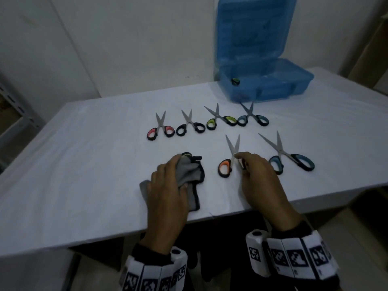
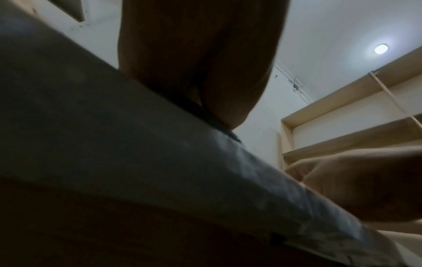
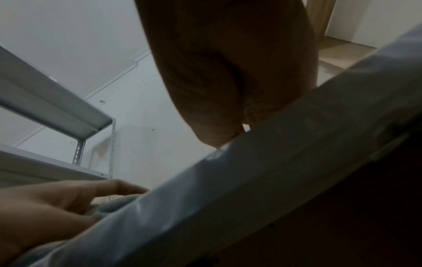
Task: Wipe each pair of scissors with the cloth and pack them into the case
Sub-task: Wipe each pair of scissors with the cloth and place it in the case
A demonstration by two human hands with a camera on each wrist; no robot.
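My left hand [image 1: 178, 173] grips a crumpled grey cloth [image 1: 190, 172] with a dark edge, near the table's front. A dark handle with a green lining [image 1: 186, 154] pokes out from under the cloth. My right hand [image 1: 241, 161] pinches the orange-handled scissors [image 1: 225, 166] near the pivot, and they lie flat with blades apart. Behind lie red [image 1: 160, 129], black [image 1: 190, 125], green [image 1: 220, 120] and blue [image 1: 253, 118] pairs. A larger blue pair [image 1: 290, 157] lies to the right. The blue case [image 1: 298, 87] stands open at the back right.
A white sheet covers the table [image 1: 84, 164], whose front edge runs under my wrists. A small dark and green item [image 1: 235, 81] shows inside the case's left part. Grey metal shelving [image 3: 57, 112] stands to the left, wooden shelves [image 2: 354, 130] to the right.
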